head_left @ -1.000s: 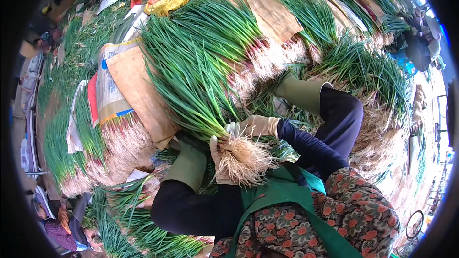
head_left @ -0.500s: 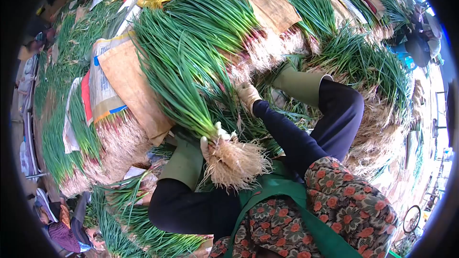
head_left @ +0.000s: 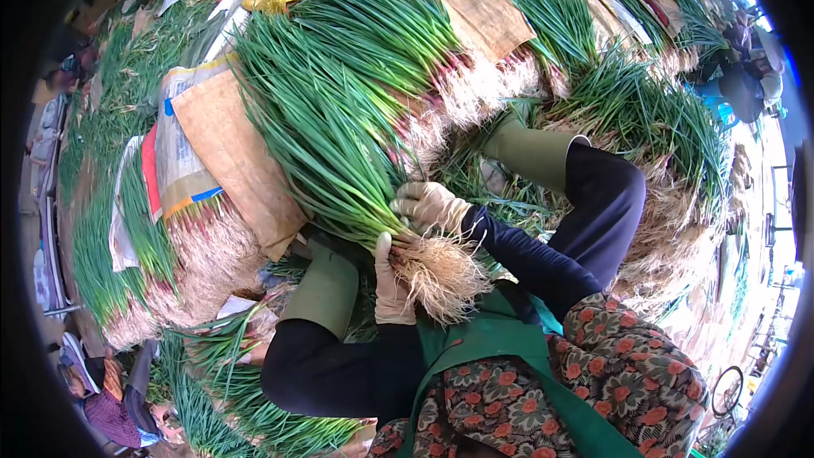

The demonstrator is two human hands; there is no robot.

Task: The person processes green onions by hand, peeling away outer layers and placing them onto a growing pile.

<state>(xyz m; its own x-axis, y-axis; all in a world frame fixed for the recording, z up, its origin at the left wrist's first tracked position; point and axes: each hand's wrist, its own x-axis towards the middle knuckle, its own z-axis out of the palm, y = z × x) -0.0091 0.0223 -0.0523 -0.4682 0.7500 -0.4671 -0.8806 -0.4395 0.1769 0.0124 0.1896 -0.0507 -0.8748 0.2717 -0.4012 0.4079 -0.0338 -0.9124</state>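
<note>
A bunch of spring onions [head_left: 360, 208] slants between my knees, its green leaves up and to the left and its pale roots [head_left: 441, 278] toward my apron. My left hand [head_left: 392, 284], in a pale glove, is closed around the bunch from below, just above the roots, with the thumb on the near side. My right hand [head_left: 431, 207], gloved too, has its fingers curled against the stems on the right side of the bunch. Its fingertips are partly hidden among the leaves. Beyond both hands lies a pile of spring onions [head_left: 373, 34] with purplish stem bases.
Brown paper sheets [head_left: 229, 148] and a printed sack [head_left: 191, 161] cover rooted bundles at the left. Another brown sheet [head_left: 475, 8] lies at the top. More spring onions [head_left: 644, 119] stretch along the right. My green boots [head_left: 326, 284] flank the bunch. Other people [head_left: 746, 76] sit at the edges.
My right hand has come back from the pile toward me and onto the held bunch. The bunch and my left hand have shifted slightly right, and the roots have turned rightward.
</note>
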